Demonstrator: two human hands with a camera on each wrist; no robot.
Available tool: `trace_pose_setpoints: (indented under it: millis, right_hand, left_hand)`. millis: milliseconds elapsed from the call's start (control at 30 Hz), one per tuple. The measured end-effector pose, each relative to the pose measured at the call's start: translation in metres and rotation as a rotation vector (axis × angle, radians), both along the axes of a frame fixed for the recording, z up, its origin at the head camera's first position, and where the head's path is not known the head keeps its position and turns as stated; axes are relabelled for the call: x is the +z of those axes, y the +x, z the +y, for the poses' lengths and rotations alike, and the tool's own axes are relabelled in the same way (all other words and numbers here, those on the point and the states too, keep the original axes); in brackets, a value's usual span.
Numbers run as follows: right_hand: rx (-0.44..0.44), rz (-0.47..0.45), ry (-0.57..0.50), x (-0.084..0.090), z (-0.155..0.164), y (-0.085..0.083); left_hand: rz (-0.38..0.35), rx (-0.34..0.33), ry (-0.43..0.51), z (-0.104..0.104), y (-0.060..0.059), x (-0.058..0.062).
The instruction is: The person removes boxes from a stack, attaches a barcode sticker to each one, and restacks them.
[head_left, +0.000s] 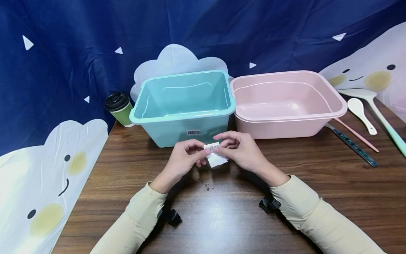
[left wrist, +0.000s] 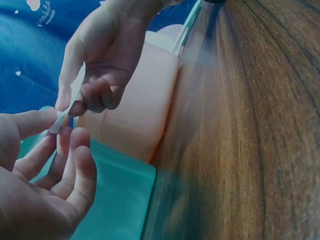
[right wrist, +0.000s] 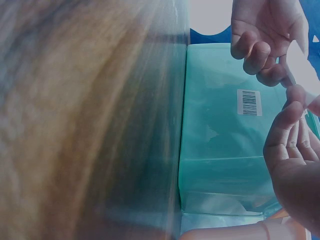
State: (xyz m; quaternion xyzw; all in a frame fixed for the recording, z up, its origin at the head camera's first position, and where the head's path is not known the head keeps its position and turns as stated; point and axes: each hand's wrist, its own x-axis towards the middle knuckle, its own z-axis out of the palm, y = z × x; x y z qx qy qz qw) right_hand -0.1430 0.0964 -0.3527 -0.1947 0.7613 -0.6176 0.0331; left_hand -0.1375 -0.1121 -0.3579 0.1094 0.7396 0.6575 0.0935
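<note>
A small white label (head_left: 216, 159) with a barcode printed on it is held just above the wooden table (head_left: 222, 211), in front of the teal bin (head_left: 184, 102). My left hand (head_left: 203, 151) pinches its left edge between thumb and forefinger. My right hand (head_left: 219, 149) pinches its top right edge the same way. In the left wrist view the label (left wrist: 60, 120) shows edge-on between the left hand (left wrist: 52, 131) and the right hand (left wrist: 67, 102). The right wrist view has the teal bin's wall (right wrist: 220, 130) with its own barcode sticker (right wrist: 249, 102) behind both hands.
A pink basin (head_left: 317, 106) stands to the right of the teal bin, both with nothing inside. A green cup with a black lid (head_left: 120, 108) is at the back left. Spoons (head_left: 361, 111), a pink stick and a dark ruler (head_left: 352, 144) lie at the right.
</note>
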Motion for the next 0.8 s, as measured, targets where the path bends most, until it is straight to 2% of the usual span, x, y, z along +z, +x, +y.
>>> trace_pose_setpoints:
  millis: [800]
  right_hand:
    - [0.032, -0.028, 0.03, 0.0013, 0.0007, -0.0001]
  left_hand:
    - [0.016, 0.006, 0.018, -0.0001, 0.0016, 0.003]
